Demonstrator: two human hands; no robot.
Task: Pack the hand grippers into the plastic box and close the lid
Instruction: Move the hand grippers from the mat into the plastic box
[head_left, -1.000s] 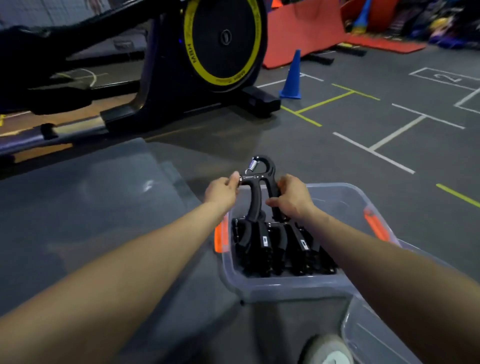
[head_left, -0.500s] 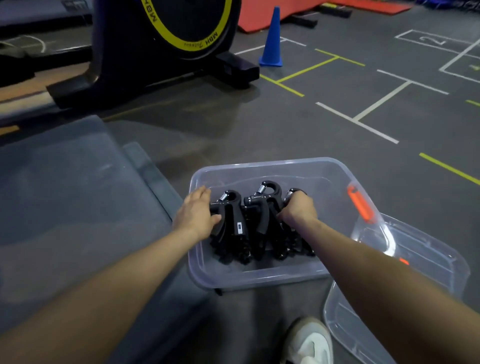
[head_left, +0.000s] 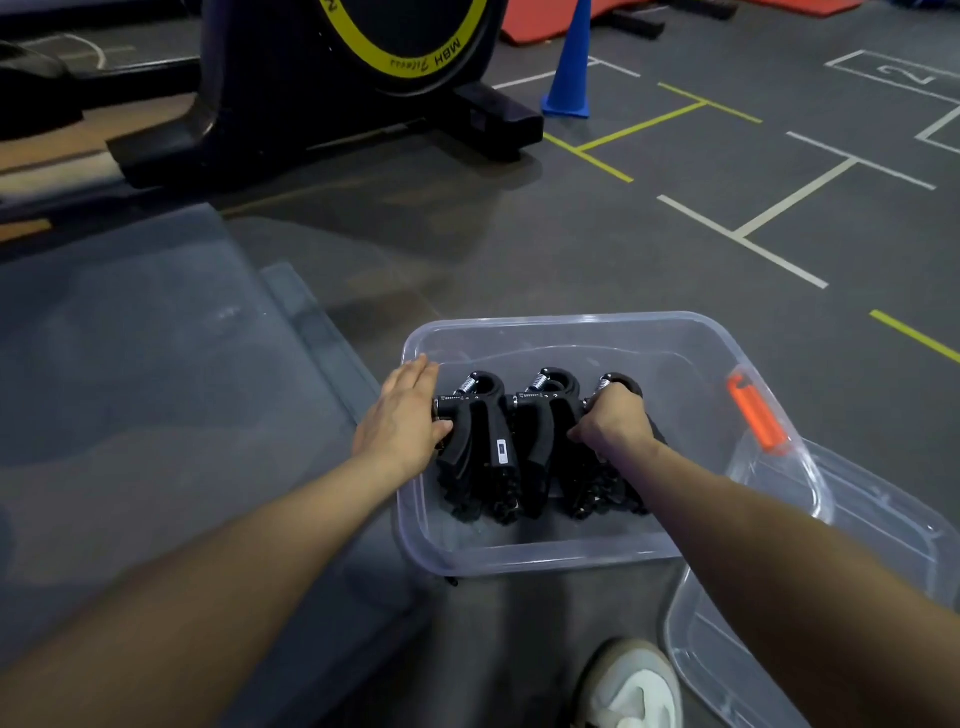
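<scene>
A clear plastic box (head_left: 571, 325) sits on the grey floor with several black hand grippers (head_left: 493, 436) packed side by side inside it. My left hand (head_left: 400, 415) lies with straight fingers against the left end of the row, its thumb touching the leftmost gripper. My right hand (head_left: 615, 421) is curled round the rightmost gripper (head_left: 623, 382), whose handles it hides. The clear lid (head_left: 883, 540) lies off the box, at its right, partly under my right arm. An orange latch (head_left: 756, 415) shows on the box's right rim.
A black exercise machine with a yellow-ringed wheel (head_left: 332, 67) stands behind the box. A blue cone (head_left: 569, 67) is at the back. A dark raised mat (head_left: 145, 374) lies left of the box. A white shoe (head_left: 631, 686) is just in front of it.
The gripper I held up above the box a second ago now lies in the row. Both hands have come down into the box, and the view has tilted downward.
</scene>
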